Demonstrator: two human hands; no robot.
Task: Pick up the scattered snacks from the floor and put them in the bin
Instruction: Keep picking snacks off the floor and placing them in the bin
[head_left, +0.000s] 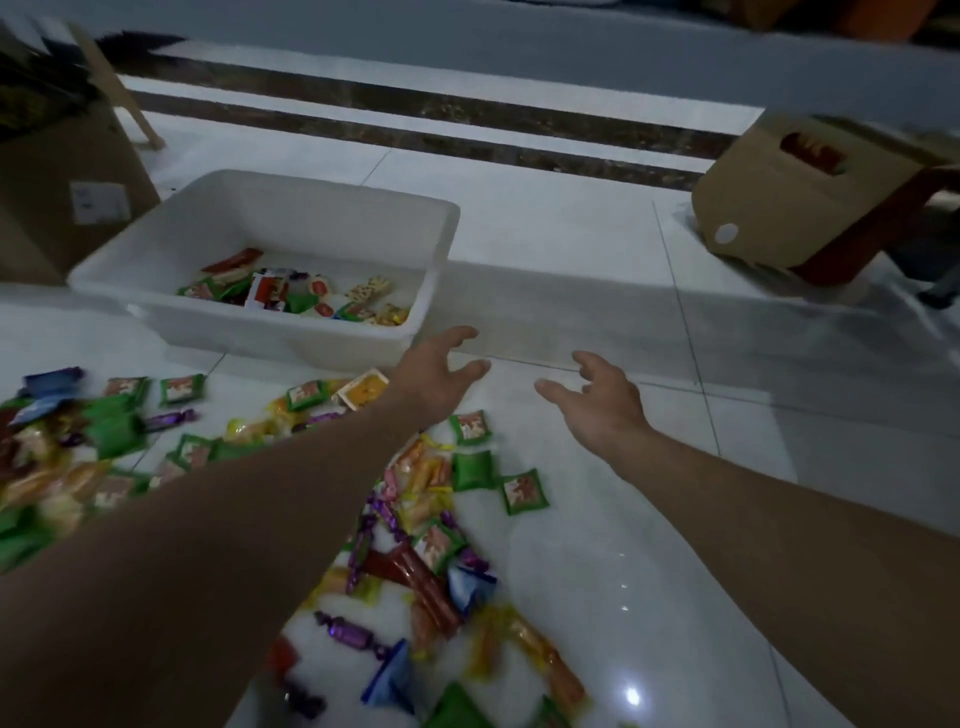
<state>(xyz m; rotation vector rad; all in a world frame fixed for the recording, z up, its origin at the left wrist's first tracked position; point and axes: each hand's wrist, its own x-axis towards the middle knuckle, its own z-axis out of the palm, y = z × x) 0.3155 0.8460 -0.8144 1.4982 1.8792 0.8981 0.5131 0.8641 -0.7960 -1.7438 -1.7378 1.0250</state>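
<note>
- Two bare forearms are seen closest to the lens: the left forearm is stretched in from the lower left, and the right forearm from the lower right.
- The left hand is held with its fingers spread and loosely bent, and nothing is gripped in it. It is placed just in front of the bin's near right corner.
- The right hand is likewise empty, with fingers slack and lightly curled. The two hands are kept apart, with bare tile between them.
- Whether either hand touches the floor cannot be told.
- The scattered snacks are spread over the white tiled floor, under and to both sides of the left forearm. The heap runs from the left edge down to the bottom of the view.
- Among them a green packet is seen at the heap's right fringe, and a yellow jelly cup lies just beside the left wrist. A long red stick lies in the middle, with a purple twist-wrapped sweet and a blue packet lower down.
- The white bin is set on the floor beyond the heap and left of the hands. A layer of wrapped snacks lies in its bottom.
- A cardboard box is stood just left of the bin.
- A second cardboard box, tilted, is seen well apart at the right.
- Dark stripes are laid across the floor beyond the bin.
</note>
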